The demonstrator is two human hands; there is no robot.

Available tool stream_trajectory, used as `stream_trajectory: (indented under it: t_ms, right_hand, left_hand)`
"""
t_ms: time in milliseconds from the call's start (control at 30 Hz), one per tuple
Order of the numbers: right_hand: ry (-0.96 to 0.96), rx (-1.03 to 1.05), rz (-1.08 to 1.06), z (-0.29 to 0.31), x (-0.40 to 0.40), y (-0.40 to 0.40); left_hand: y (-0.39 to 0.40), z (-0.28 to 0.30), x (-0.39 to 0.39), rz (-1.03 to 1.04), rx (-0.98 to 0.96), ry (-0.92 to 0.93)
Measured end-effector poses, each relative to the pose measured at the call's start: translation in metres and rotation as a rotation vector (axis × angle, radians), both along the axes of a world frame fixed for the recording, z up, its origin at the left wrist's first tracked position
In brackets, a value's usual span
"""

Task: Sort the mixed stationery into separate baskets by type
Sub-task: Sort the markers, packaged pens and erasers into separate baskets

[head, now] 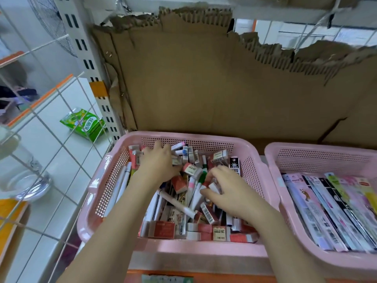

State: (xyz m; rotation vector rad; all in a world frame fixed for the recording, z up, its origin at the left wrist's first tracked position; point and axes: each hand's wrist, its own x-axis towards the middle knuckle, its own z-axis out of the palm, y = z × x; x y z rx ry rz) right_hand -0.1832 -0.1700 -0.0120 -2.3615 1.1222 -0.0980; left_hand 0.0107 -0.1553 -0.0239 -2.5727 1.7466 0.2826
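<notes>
Head view. Both hands work inside the mixed basket (114, 176), a pink perforated tub heaped with boxed erasers (190, 168), white marker pens (179, 205) and small cartons, all lying at random angles. The left hand (158, 163) reaches toward the basket's 11 o'clock corner, palm down, fingers (161, 146) curled into the pile; whether they grip an item or merely rake through it cannot be told, since the fingertips are buried. The right hand (228, 190), near the basket's centre, has its fingers bent around a small cluster of short white sticks with red and green bands (206, 183), apparently gathering like items into one grasp, an economical way to clear one type at a time.

At 3 o'clock, just beside the mixed basket with rims nearly touching, stands the second pink basket (274, 193), holding flat packaged pen sets (326, 211) laid in parallel; that order suggests it is a destination already partly filled. The task appears to be in mid-course, much of the mixed heap being unsorted. Torn cardboard (204, 78) backs the shelf at 12 o'clock; a green carton (85, 123) lies at 10 o'clock.
</notes>
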Motion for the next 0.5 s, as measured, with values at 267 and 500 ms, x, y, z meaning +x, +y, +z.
stream_trajectory:
  t_ms: [267, 500]
  right_hand:
    - [0.113, 0.037, 0.047, -0.014, 0.016, -0.007]
    - [0.025, -0.008, 0.065, -0.011, 0.018, -0.003]
  left_hand:
    - [0.034, 0.009, -0.003, -0.077, -0.013, 0.163]
    - [0.066, 0.015, 0.005, -0.215, -0.130, 0.328]
